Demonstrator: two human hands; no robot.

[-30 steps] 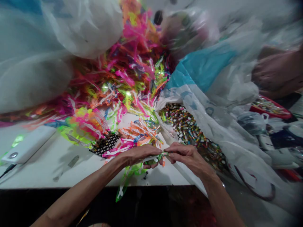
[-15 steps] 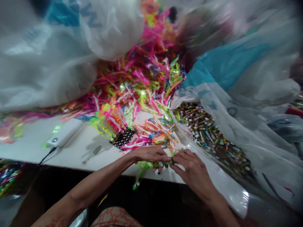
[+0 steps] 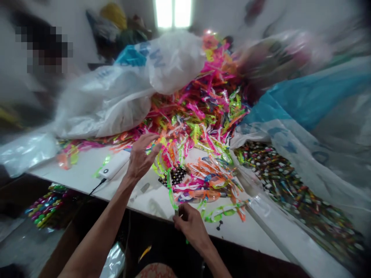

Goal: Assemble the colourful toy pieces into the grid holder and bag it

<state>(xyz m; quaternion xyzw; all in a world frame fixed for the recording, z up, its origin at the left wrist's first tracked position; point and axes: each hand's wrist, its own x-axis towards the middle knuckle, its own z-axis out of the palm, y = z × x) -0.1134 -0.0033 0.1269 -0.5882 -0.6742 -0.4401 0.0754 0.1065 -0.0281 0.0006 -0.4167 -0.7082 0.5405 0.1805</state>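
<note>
strips (image 3: 203,116): glossy neon plastic | bag (image 3: 116,96): thin translucent plastic film | table (image 3: 87,173): smooth matt white

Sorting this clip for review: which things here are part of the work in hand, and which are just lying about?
In hand:
- left hand, open, reaching into the pile of neon strips
- right hand, pinching a green strip
- bag of small capsules

Lying about:
- white box with cable
- big white bag
- black dotted tray

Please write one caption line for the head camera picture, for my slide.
Left hand reaches into neon plastic strips on a white table; right hand pinches a green strip at the edge.
</note>
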